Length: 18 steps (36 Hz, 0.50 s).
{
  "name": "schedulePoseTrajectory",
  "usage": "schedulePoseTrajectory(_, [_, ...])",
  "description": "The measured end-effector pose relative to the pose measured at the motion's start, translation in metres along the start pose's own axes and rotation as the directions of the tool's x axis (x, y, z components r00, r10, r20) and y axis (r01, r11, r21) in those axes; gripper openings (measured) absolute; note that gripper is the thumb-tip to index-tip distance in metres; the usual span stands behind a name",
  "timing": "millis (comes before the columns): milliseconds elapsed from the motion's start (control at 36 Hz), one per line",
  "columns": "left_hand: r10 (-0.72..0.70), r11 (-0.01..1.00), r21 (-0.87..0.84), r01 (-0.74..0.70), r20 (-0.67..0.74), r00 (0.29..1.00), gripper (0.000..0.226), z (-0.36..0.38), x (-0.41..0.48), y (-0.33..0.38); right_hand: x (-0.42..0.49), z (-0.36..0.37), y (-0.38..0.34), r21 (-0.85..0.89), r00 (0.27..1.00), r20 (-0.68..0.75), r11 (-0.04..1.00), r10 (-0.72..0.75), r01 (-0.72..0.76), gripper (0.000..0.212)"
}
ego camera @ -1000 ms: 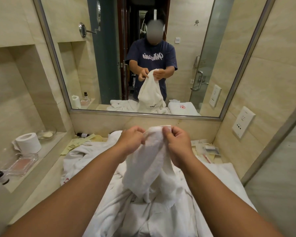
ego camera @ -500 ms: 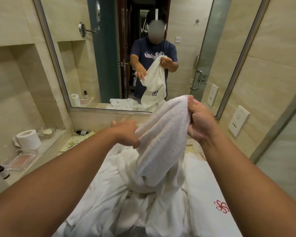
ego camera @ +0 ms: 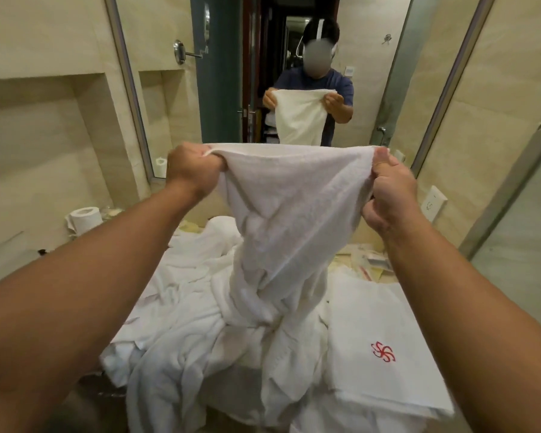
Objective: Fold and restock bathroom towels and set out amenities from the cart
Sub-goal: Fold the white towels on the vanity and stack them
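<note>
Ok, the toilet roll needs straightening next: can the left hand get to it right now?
Probably not yet: the left hand grips the raised towel; the path to the toilet roll looks clear.

Counter (ego camera: 345,249) — heaped white towels (ego camera: 181,323), folded towel (ego camera: 372,332), amenity packets (ego camera: 375,260).

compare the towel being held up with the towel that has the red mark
The held towel hangs stretched between the left hand and right hand; the marked towel lies flat. The held towel is creased and bunched below; the marked towel is smooth. Both are white.
</note>
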<state>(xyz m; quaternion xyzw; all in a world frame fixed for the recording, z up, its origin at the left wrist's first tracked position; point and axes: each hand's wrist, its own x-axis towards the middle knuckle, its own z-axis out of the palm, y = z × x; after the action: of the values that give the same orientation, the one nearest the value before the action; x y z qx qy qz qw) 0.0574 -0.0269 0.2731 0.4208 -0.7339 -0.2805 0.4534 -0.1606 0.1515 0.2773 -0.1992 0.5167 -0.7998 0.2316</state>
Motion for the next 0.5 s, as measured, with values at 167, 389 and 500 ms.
schedulePoseTrajectory(167, [0.039,0.993,-0.107,-0.049,-0.093,0.995,0.034,-0.046,-0.038,0.033,-0.049,0.009,-0.021,-0.069,0.993,-0.062,0.993,-0.101,0.096,0.021])
schedulePoseTrajectory(389, [0.113,0.964,-0.226,-0.141,-0.135,0.984,0.038,-0.128,-0.112,0.044,-0.149,0.017,-0.038,-0.084,0.971,-0.16,0.982,-0.179,0.168,0.022])
schedulePoseTrajectory(500, [0.137,0.937,-0.295,-0.185,-0.176,0.975,0.03,-0.17,-0.15,0.049,-0.206,0.017,-0.039,-0.07,0.96,-0.202,0.98,-0.196,0.186,0.023])
